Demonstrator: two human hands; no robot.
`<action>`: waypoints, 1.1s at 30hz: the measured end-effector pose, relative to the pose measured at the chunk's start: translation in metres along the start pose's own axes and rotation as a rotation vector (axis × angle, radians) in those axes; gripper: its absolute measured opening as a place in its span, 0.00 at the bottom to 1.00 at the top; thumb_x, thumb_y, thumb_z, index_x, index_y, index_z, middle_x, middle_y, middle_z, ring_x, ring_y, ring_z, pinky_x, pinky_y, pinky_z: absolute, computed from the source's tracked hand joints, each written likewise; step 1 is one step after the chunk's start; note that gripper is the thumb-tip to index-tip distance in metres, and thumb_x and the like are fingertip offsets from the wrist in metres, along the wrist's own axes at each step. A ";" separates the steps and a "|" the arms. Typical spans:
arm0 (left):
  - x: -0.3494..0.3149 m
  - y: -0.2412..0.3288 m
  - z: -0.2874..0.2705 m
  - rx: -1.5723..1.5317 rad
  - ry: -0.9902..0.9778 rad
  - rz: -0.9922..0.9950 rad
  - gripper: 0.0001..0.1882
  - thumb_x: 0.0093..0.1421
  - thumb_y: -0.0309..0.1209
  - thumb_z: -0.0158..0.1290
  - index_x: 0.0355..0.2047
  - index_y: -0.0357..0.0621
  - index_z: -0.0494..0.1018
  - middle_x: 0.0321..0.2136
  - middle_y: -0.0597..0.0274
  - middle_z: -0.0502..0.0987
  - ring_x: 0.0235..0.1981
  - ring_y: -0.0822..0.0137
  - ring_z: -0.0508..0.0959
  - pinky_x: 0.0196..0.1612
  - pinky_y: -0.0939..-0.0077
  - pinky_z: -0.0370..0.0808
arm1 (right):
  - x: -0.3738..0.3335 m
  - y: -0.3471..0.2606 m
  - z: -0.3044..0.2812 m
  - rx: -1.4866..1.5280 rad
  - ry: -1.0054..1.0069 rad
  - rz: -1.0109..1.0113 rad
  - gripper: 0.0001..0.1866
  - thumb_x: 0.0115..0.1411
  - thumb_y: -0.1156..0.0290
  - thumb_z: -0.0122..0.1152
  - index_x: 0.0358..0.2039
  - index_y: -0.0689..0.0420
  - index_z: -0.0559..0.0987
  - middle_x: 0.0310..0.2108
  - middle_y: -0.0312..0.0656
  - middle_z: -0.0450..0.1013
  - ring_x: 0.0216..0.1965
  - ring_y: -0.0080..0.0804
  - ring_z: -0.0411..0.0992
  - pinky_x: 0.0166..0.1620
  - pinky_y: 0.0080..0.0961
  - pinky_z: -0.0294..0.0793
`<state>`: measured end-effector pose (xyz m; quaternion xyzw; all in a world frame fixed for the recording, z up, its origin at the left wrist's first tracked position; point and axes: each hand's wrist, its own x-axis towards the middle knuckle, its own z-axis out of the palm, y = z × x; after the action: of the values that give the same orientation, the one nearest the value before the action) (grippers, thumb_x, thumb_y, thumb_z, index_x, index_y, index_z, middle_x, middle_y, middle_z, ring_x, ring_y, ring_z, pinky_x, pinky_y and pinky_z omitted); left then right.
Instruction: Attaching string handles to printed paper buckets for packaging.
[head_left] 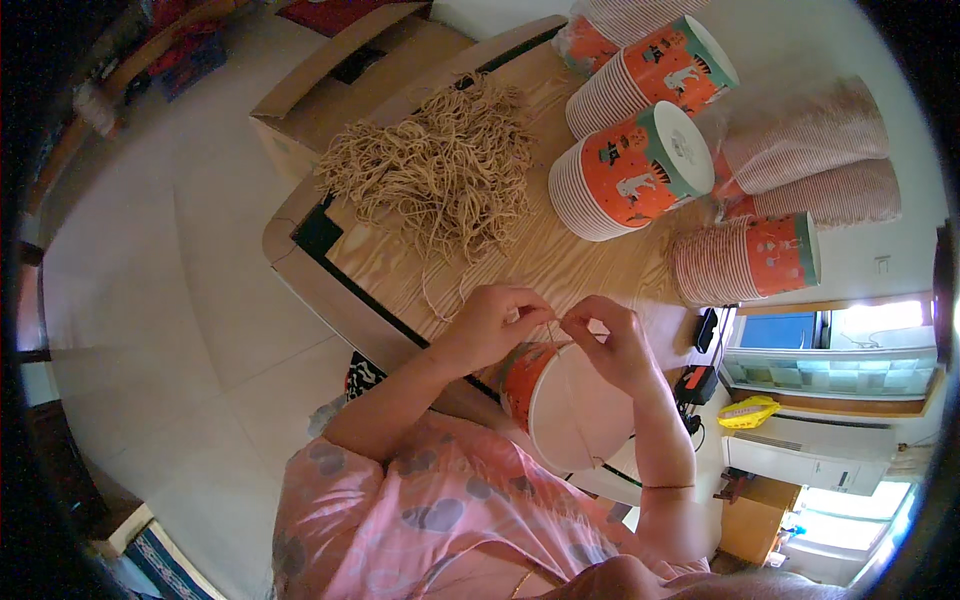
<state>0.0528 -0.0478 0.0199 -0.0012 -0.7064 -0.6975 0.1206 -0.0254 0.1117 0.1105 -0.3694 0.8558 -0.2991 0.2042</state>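
A paper bucket point(581, 415) with a white inside and an orange-red printed outside point(520, 384) lies tilted close to my body, its mouth facing me. A thin string runs across its mouth to the rim. At the rim's far side, my left hand point(494, 324) pinches a thin string between thumb and fingertips. My right hand point(612, 346) is closed on the string too, its fingertips a little way from the left ones. The exact crossing of the string there is too small to tell. Beyond my left hand lies a large tangled heap of tan strings point(440, 165) on the wooden table point(610, 275).
Stacks of nested printed paper buckets point(625, 178) stand at the far right, some in clear plastic wrap point(810, 135). An open cardboard box point(350, 70) sits behind the string heap. Black devices with cables point(697, 384) lie right of my right hand. A yellow bag point(748, 412) is farther right.
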 end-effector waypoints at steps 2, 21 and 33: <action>0.001 -0.004 0.001 0.119 0.054 0.117 0.09 0.55 0.33 0.55 0.29 0.39 0.77 0.24 0.56 0.77 0.24 0.65 0.76 0.27 0.73 0.71 | 0.001 0.002 0.000 -0.038 0.001 -0.052 0.04 0.54 0.74 0.57 0.30 0.60 0.76 0.27 0.41 0.73 0.31 0.30 0.73 0.31 0.27 0.74; 0.007 -0.007 0.014 -0.246 -0.091 -0.248 0.07 0.53 0.30 0.57 0.28 0.37 0.75 0.20 0.68 0.74 0.23 0.80 0.71 0.27 0.83 0.69 | 0.013 0.020 -0.003 0.104 -0.032 -0.004 0.08 0.56 0.70 0.58 0.33 0.61 0.77 0.30 0.39 0.75 0.32 0.26 0.72 0.35 0.23 0.70; 0.000 -0.010 -0.008 -0.805 -0.213 -0.459 0.04 0.55 0.27 0.54 0.30 0.40 0.72 0.24 0.67 0.72 0.27 0.77 0.71 0.33 0.82 0.70 | 0.014 0.027 -0.019 0.053 -0.150 -0.029 0.03 0.54 0.75 0.58 0.28 0.61 0.76 0.27 0.36 0.73 0.32 0.23 0.70 0.39 0.21 0.68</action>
<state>0.0520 -0.0559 0.0098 0.0368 -0.3705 -0.9203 -0.1200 -0.0586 0.1229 0.1051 -0.3976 0.8244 -0.2960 0.2733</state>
